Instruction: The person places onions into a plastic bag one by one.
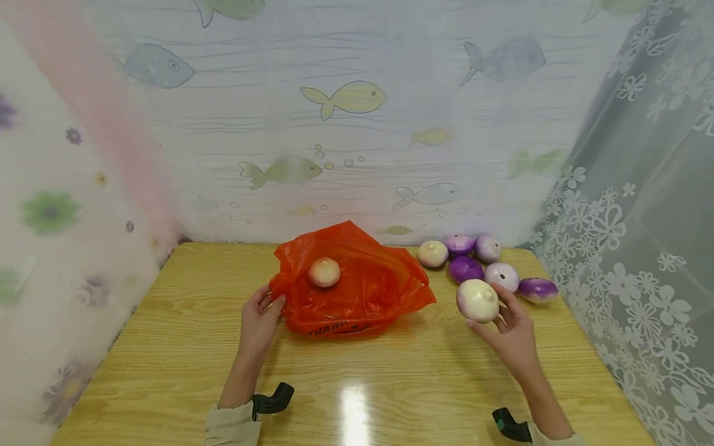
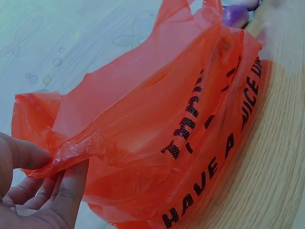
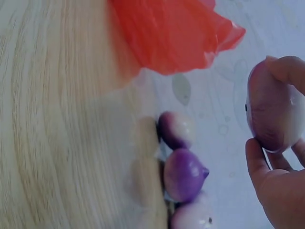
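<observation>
A red plastic bag (image 1: 362, 291) with black lettering lies on the table, and one pale onion (image 1: 324, 272) shows inside it. My left hand (image 1: 260, 316) pinches the bag's left edge between thumb and fingers, as the left wrist view shows up close. To the right of the bag, my right hand (image 1: 510, 337) grips a white and purple onion (image 1: 477, 301), held above the table. In the right wrist view this onion (image 3: 274, 107) sits between thumb and fingers, its purple side facing the camera. How the bag's mouth lies is hard to tell.
Several onions, white and purple, cluster at the table's back right; among them are a deep purple onion (image 1: 465, 270) and a purple-and-white onion (image 1: 538, 290) at the right end. A fish-print curtain (image 1: 357, 136) hangs behind the wooden table (image 1: 184, 322).
</observation>
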A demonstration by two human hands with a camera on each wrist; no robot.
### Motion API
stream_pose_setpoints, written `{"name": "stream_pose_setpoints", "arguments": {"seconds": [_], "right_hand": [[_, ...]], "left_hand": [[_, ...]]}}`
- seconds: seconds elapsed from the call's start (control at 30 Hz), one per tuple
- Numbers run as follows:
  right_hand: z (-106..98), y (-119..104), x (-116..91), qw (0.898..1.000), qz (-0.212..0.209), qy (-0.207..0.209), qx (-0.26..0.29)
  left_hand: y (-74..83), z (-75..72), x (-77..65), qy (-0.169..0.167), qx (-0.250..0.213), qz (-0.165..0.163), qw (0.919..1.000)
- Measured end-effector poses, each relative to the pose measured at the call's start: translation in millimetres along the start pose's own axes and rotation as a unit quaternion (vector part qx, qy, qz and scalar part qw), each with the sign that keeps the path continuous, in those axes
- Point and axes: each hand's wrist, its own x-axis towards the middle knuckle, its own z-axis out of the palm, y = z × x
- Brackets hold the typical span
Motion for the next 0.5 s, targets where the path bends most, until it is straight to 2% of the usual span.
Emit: {"name": "stream_pose_setpoints", "arguments": {"seconds": [0.2,0.5], "right_hand": [[12.5,-3.8,1.0,0.999,-0.027,-0.030,0.022],[30.1,-12.3,0.8,0.997,-0.044,-0.054,0.026]], "left_hand": [[-0.2,0.8,-0.9,0.000,0.001,0.002,1.0000],[0.7,0.9,-2.3,-0.005,0.007,-0.001,1.0000]]}}
